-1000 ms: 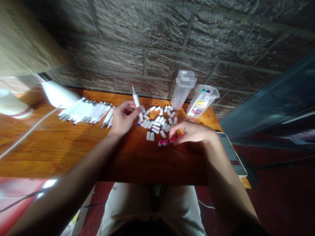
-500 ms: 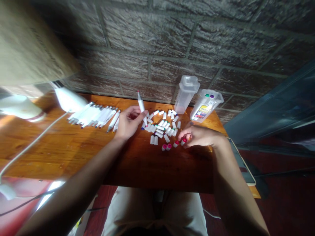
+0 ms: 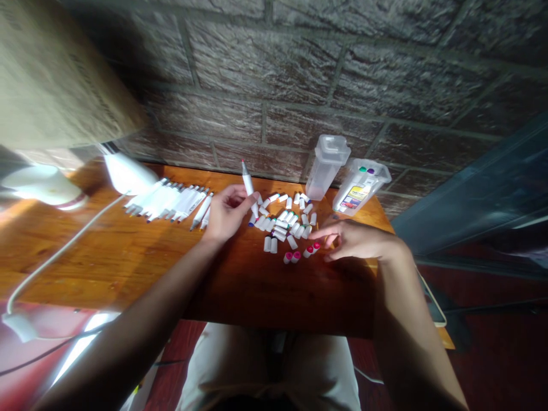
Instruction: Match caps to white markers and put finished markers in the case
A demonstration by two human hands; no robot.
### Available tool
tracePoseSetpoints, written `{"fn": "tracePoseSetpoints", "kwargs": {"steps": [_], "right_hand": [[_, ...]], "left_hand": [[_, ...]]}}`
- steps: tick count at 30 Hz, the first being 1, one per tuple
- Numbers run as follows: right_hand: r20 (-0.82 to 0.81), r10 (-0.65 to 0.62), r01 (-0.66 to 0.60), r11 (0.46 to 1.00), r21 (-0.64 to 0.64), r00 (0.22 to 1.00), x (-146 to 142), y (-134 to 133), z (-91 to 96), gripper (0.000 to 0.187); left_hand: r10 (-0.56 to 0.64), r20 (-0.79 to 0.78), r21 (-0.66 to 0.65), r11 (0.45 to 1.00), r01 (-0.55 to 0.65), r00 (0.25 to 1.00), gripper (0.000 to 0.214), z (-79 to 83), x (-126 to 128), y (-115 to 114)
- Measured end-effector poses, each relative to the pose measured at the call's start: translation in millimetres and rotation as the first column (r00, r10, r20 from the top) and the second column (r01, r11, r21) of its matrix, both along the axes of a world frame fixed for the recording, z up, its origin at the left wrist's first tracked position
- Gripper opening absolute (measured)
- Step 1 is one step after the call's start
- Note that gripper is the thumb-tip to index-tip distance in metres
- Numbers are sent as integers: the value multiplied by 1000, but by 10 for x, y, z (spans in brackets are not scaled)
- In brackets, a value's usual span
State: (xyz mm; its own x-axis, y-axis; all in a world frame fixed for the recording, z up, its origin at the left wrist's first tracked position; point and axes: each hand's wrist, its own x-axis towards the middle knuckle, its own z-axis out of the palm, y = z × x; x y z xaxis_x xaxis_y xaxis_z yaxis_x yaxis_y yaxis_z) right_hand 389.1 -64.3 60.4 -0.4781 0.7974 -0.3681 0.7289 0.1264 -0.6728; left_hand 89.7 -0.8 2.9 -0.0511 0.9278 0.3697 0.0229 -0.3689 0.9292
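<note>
My left hand (image 3: pixel 231 212) is closed on an uncapped marker (image 3: pixel 249 185), which points up with its reddish tip bare. Right of it lies a spread of white marker caps (image 3: pixel 282 220) with variously coloured ends. Fingers apart and holding nothing, my right hand (image 3: pixel 349 240) hovers at the right side of the caps. Just left of its fingers, two red-ended caps (image 3: pixel 311 249) lie side by side. Two pink-ended caps (image 3: pixel 291 258) lie beside those, nearer me. Left of my left hand, several uncapped white markers (image 3: pixel 171 202) form a row.
Two clear plastic cases stand by the brick wall: one closed case (image 3: pixel 327 165) and one labelled case (image 3: pixel 362 185) with markers inside. A lamp (image 3: pixel 128 171) and its white cable (image 3: pixel 64 251) occupy the left. A phone (image 3: pixel 432 297) lies at the table's right edge.
The right hand has let go of a red-ended cap, which now sits closer to the other red one. Its fingers have opened and drawn slightly right. The left hand still holds the marker.
</note>
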Motion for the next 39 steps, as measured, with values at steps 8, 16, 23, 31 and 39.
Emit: {"fn": "tracePoseSetpoints", "kwargs": {"steps": [8,16,23,31,39], "right_hand": [[121,92,-144,826,545,988,-612,621,43,31],[356,229,-412,673,614,906,-1230,1217,-319,29],[299,171,-333,670,663,939,-1087,1116,-392,20],[-77,67,13,664,747,995,-786,470,48,16],[-351,-115,319,727,608,929,-453,-80,-137,23]], "left_hand": [[-6,14,3,1000,6,1000,35,11,-18,12],[46,58,1,999,-46,997,36,-27,-87,87],[26,22,-23,999,-25,999,34,-53,-96,87],[40,27,-25,999,-39,999,35,-72,-97,125],[23,-11,-26,999,-23,1000,36,-40,-43,64]]}}
